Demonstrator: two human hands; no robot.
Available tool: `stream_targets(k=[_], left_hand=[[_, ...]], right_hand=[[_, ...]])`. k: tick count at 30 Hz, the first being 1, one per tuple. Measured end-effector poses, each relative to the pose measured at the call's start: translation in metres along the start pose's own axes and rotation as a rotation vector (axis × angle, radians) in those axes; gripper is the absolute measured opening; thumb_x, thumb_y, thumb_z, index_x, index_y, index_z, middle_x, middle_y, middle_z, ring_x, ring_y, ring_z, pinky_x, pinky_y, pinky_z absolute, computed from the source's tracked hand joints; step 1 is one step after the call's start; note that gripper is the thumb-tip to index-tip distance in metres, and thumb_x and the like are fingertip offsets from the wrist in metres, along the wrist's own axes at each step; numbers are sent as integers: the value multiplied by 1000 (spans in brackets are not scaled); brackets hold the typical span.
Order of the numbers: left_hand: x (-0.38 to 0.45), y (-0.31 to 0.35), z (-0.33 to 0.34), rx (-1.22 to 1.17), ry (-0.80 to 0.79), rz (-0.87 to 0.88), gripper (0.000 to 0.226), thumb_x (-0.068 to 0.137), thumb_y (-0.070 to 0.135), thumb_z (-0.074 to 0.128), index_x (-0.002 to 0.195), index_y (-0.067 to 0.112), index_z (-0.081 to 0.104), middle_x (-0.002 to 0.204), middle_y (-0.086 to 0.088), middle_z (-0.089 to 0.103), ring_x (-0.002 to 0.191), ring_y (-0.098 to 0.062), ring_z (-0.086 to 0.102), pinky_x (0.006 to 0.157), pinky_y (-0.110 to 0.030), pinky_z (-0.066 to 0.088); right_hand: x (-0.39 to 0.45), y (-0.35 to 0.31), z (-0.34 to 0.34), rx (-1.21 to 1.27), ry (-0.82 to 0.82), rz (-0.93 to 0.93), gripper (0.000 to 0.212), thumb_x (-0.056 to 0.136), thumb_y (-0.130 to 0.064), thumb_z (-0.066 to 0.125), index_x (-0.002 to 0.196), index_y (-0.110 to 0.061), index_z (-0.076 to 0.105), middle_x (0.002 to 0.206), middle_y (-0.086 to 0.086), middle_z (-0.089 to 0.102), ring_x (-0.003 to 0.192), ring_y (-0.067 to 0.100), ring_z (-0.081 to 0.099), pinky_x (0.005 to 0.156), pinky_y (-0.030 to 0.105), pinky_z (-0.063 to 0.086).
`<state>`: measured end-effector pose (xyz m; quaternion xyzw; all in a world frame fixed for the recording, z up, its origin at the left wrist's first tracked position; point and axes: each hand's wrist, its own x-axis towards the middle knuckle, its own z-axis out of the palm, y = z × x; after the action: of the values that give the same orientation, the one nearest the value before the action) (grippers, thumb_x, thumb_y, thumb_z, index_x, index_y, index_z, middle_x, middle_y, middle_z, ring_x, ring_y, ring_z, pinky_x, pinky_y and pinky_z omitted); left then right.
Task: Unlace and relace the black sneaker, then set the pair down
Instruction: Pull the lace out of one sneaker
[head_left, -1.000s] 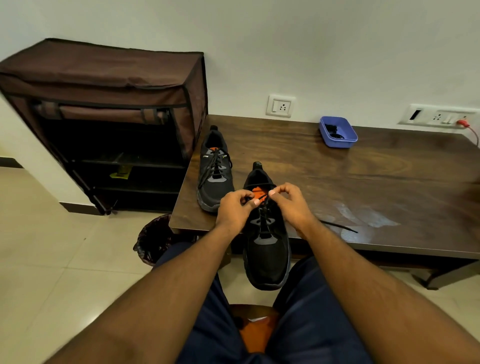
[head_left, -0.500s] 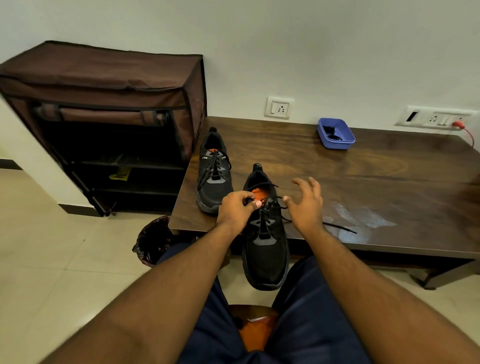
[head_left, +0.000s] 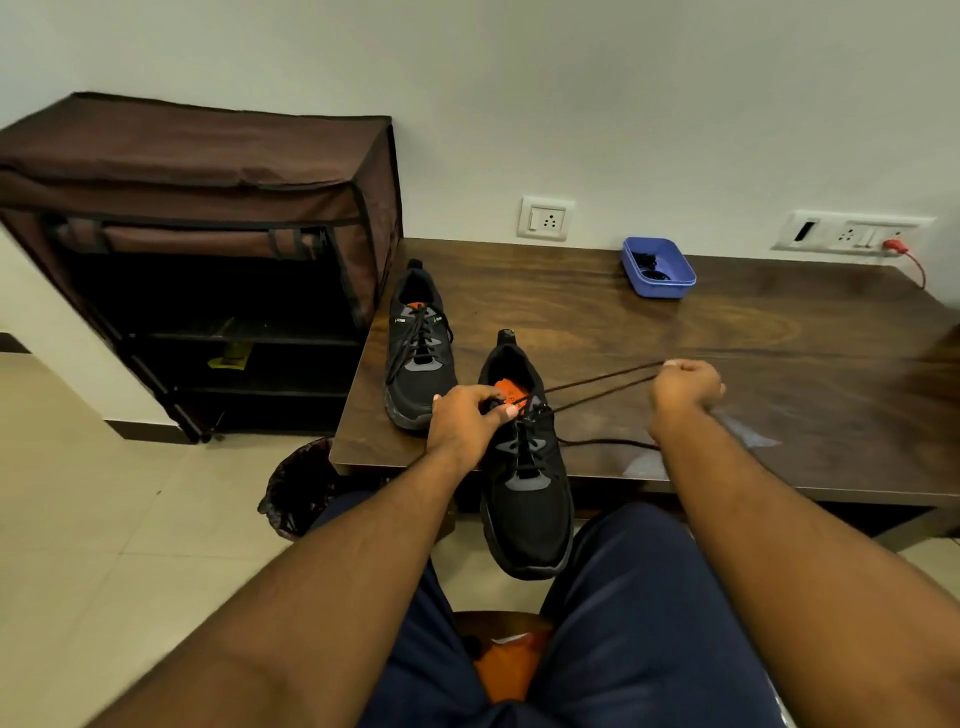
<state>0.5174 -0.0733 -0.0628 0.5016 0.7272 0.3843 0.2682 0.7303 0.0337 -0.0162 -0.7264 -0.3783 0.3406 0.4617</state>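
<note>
Right hand (head_left: 684, 384) pulled lace (head_left: 597, 387) taut rightward.

The left hand (head_left: 467, 423) is covering part of the near sneaker's (head_left: 524, 483) collar and top eyelets. The right hand (head_left: 685, 387) is hiding its own fingertips and the lace (head_left: 597, 384) ends. The blue tray's (head_left: 658, 267) dark contents are staying too small to identify.

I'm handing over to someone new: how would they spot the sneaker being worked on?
On the dark wooden table, look to its near left edge. Two black sneakers sit there; yours is the nearer sneaker, toe overhanging the edge, its lace drawn out to the right, while the other sneaker stays fully laced.
</note>
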Motion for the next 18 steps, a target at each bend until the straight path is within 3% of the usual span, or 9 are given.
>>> stream_targets(k=[1,2,4,6,8,10,12,15,18], left_hand=[[0,2,2,12,0,7,29,84,36,72,108,20,72,104,2,72,101,-18,64,110,-55,35],[-1,4,3,24,2,12,27,85,34,72,107,19,73,103,1,72,101,-19,64,110,-55,35],[-1,9,4,21,6,12,27,85,31,72,108,17,73,103,0,72,100,-19,64,110,-54,36],[-2,13,3,26,-9,9,28,86,30,72,111,17,72,102,-1,71,99,-18,64,104,-48,43],[-4,16,1,39,-39,2,27,87,32,71,112,22,72,99,2,72,94,-14,65,92,-42,52],[-5,16,-2,48,-45,-5,26,87,36,70,111,25,72,98,3,72,92,-13,64,85,-40,54],[-6,16,-4,49,-40,-19,29,87,36,71,113,25,71,101,2,72,95,-15,65,85,-39,54],[-4,14,-3,38,-43,-37,31,87,33,70,117,23,70,107,-1,71,100,-18,65,90,-40,53],[-6,14,-2,41,-34,-27,32,89,30,69,119,19,68,114,-3,69,106,-20,63,94,-41,51]], right_hand=[[-3,5,-4,-163,-33,2,30,94,-14,52,123,-10,57,137,15,48,119,34,50,96,38,44],[-10,10,-4,-353,-67,-120,37,94,-16,56,131,-15,52,145,13,39,125,34,45,99,42,43],[-34,15,4,-587,-204,-539,53,91,-19,63,140,-27,44,156,7,22,135,33,34,106,46,40],[-52,13,21,-701,-466,-791,50,94,-25,59,141,-35,45,161,1,12,145,30,16,114,50,29],[-61,10,40,-813,-668,-815,41,97,-31,53,137,-38,50,162,-4,9,148,27,3,115,53,19],[-64,4,54,-896,-742,-791,30,97,-33,53,126,-33,61,160,-4,18,148,26,8,114,51,19],[-62,-2,58,-904,-743,-829,20,94,-30,56,109,-27,69,153,-4,33,141,25,24,110,47,30],[-52,-7,50,-812,-705,-883,14,96,-22,52,97,-18,65,136,-1,46,123,24,43,100,44,42],[-30,-9,32,-474,-369,-598,15,99,-14,46,101,-12,60,112,0,53,99,20,52,89,36,44]])
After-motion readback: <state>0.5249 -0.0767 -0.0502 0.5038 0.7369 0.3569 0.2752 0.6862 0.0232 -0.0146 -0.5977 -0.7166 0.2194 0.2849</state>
